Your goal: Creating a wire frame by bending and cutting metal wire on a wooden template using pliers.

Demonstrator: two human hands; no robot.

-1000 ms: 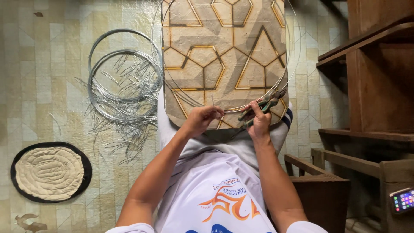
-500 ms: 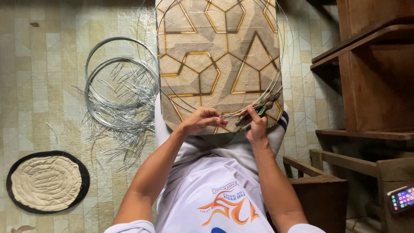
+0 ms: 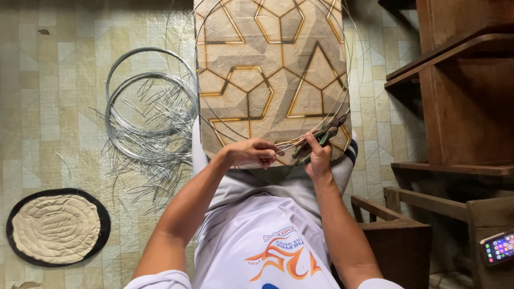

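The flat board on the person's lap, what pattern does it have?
The flat beige board shows hexagons and triangles outlined in gold and dark lines, seen best in the head view.

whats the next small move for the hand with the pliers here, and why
Probably close the pliers on the thin wire hoop just beside the left hand. The right hand holds the pliers with their tip at the hoop's lower edge, over the patterned board on the lap, and the left hand pinches the wire right next to them, steadying that spot.

Tan board [image 3: 267,69] with gold-lined hexagons; silver wire coils [image 3: 150,107].
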